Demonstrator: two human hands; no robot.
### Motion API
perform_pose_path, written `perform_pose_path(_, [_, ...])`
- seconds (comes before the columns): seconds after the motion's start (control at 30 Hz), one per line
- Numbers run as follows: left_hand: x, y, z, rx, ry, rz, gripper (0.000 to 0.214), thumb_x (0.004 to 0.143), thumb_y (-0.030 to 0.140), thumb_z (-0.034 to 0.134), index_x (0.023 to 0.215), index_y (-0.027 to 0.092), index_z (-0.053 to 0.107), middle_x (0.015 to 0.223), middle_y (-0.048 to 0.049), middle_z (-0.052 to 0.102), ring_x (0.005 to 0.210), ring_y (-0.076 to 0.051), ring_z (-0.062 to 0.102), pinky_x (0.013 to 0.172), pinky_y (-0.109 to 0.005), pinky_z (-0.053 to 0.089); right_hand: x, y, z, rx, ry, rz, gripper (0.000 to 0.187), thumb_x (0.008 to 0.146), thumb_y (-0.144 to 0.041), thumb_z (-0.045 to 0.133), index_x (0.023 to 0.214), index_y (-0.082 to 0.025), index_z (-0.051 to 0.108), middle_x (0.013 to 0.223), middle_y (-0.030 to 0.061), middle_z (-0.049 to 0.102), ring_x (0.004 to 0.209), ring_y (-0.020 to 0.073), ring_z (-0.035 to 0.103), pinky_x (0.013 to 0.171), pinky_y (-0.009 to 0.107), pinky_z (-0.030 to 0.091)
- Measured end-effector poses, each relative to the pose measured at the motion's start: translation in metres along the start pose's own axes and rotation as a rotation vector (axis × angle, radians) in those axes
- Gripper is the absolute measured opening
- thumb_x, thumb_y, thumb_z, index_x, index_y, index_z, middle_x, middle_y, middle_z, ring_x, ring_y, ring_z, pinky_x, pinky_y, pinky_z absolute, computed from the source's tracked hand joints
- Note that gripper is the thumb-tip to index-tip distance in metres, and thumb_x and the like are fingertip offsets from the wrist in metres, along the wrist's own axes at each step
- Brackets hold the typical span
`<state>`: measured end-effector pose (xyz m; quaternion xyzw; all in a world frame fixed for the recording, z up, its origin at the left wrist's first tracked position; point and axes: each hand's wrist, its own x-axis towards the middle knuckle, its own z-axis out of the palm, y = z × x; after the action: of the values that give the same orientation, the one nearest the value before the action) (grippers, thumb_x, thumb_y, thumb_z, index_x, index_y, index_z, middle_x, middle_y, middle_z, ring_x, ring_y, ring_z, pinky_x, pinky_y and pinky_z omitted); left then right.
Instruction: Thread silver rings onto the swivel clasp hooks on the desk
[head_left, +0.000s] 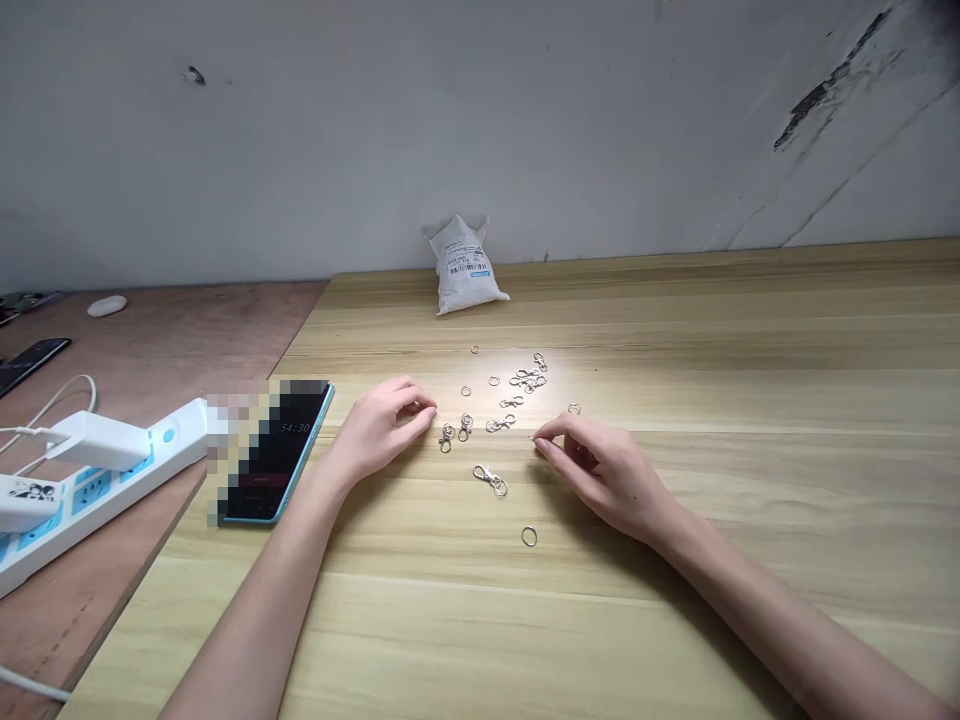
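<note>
My left hand (386,425) rests on the table with its thumb and fingertips together; whatever might be between them is hidden. Right of it lie two swivel lobster clasps (447,437) with rings. My right hand (600,465) pinches a small shiny metal piece (532,438) between thumb and forefinger, mostly covered by the fingertips. Between the hands, nearer me, sits a clasp joined to a ring (490,480). A loose split ring (529,536) is closer still. More clasps (529,378) lie in a cluster farther back, with several loose rings (466,391) around them.
A white plastic parcel (465,265) stands against the wall. To the left are a phone (281,450) with a lit timer and a white power strip (169,440) with chargers plugged in. On the lower brown surface are another phone (34,365) and a white oval case (107,306).
</note>
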<state>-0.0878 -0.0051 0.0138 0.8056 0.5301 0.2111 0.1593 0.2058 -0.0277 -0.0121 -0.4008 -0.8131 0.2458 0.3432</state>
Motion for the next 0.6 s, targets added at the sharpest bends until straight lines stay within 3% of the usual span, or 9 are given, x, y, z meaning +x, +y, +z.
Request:
perform_pose_path(0.1, [-0.003,0.001,-0.004,-0.056,-0.079,-0.034,0.017,0.088,0.034,0.06,0.091,0.02,0.07,0.082,-0.0025,0.062,0.072,-0.014,0.057,0.065,-0.028,0.046,0.0,0.0,0.0,0.002,-0.006,0.003,0.015,0.094,-0.024,0.048,0.089,-0.017,0.061,0.061,-0.0018,0.054,0.05,0.0093,0.042,0.051,0.024,0.035])
perform_pose_path(0.23, [-0.003,0.005,0.0,-0.054,-0.118,0.039,0.016,0.089,0.033,0.06,0.097,0.024,0.071,0.087,-0.0021,0.062,0.072,-0.013,0.058,0.065,-0.026,0.047,0.0,0.0,0.001,0.0,-0.009,0.015,0.015,0.094,-0.023,0.048,0.09,-0.018,0.061,0.064,-0.0007,0.057,0.05,0.0094,0.044,0.051,0.024,0.035])
perform_pose_path(0.4, [-0.001,0.007,0.01,0.112,-0.031,0.203,0.017,0.093,0.028,0.055,0.098,0.024,0.071,0.084,-0.0028,0.063,0.071,-0.014,0.058,0.063,-0.026,0.044,0.001,0.002,0.003,-0.126,-0.015,-0.019,0.018,0.094,-0.024,0.047,0.087,-0.018,0.062,0.071,0.0025,0.061,0.056,0.0105,0.049,0.053,0.024,0.036])
perform_pose_path(0.6, [0.004,0.012,0.021,0.301,0.059,0.328,0.025,0.095,0.02,0.047,0.08,0.018,0.067,0.078,-0.0049,0.063,0.071,-0.016,0.057,0.066,-0.029,0.044,0.003,0.0,0.005,-0.221,-0.054,0.007,0.02,0.095,-0.027,0.046,0.093,-0.018,0.063,0.084,0.004,0.062,0.056,0.0096,0.05,0.053,0.024,0.033])
